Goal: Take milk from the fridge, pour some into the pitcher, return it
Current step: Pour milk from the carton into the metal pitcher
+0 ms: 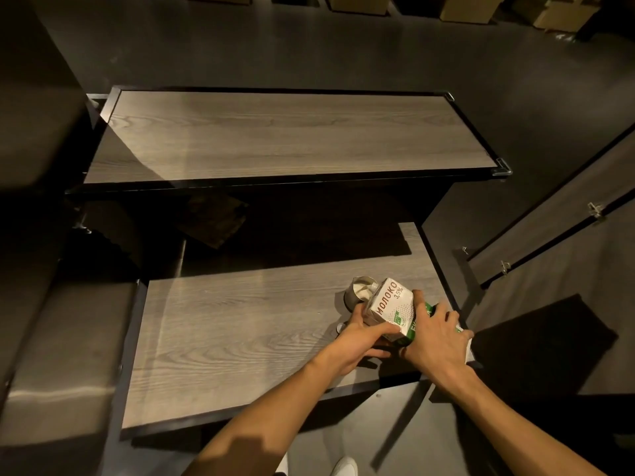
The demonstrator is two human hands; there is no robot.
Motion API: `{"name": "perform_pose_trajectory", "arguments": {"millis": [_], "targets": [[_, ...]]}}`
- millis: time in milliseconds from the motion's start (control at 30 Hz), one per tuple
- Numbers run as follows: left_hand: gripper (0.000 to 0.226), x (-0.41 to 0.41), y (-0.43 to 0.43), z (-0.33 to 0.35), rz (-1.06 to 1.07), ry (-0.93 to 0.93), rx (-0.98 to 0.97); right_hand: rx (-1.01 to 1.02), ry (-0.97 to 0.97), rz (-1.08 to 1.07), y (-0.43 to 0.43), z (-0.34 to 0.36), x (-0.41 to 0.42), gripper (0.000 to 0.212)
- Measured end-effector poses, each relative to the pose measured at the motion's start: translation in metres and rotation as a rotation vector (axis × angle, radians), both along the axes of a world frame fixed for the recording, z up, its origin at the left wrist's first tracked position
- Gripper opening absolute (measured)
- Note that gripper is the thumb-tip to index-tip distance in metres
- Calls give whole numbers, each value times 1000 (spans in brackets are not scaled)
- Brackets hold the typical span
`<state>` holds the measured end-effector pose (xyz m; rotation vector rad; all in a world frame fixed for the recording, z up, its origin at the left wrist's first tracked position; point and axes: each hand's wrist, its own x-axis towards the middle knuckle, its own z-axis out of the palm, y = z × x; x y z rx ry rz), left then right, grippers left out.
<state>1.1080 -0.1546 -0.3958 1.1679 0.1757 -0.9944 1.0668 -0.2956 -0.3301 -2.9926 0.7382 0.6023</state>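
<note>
A white and green milk carton (pixel 390 305) is tipped on its side over a small steel pitcher (pixel 359 292) at the right end of the near wooden table (pixel 223 338). Its top end points into the pitcher's mouth, where white milk shows. My left hand (pixel 364 341) grips the carton's near lower edge from the left, its fingers touching the pitcher's side. My right hand (pixel 436 333) is clamped over the carton's green base end. The pitcher's handle is hidden behind my left hand.
A longer wooden table (pixel 275 132) stands beyond, with a dark gap between the two. Dark panels (pixel 556 235) with metal latches lean at the right. Cardboard boxes (pixel 470 6) line the far floor. A white shoe (pixel 343 467) shows below.
</note>
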Motion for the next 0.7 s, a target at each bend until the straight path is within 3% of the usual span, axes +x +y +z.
{"name": "perform_pose_trajectory", "arguments": {"millis": [200,700], "targets": [[95,1,1,6,-25,-79,100,61,-43,-21,-3,-6,-2,130],[93,-3,-3,29,4,-307,246,279,-241,-74,-12,-16,-9,128]]}}
